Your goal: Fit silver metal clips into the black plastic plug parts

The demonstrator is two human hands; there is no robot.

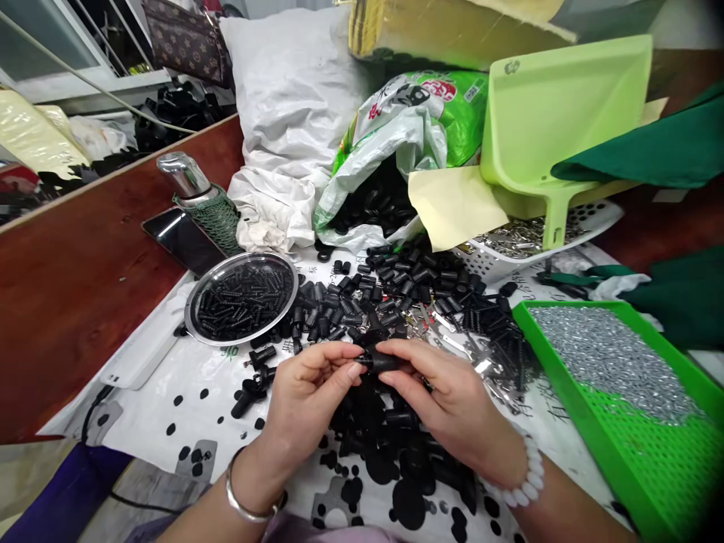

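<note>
Between my two hands, a small black plastic cylindrical part [380,361] is held level above the worktop. My left hand [317,392] pinches its narrower end between thumb and fingertips. On its wider end my right hand [441,392] has a similar pinch. Loose black caps and tubes [339,302] lie heaped just beyond my fingers, with flat metal clips [446,332] among them. More black pieces [407,452] are spread beneath my hands. A steel bowl [191,320] of dark coil-like pieces stands to the left.
A green tray [622,445] with small silvery pieces sits at right. Behind are a white perforated basket [503,264], a lime dustpan [566,113], an open bag [367,204] of black parts, a metal-capped bottle [186,177] and a phone [184,240]. A wooden board [113,264] borders the left.
</note>
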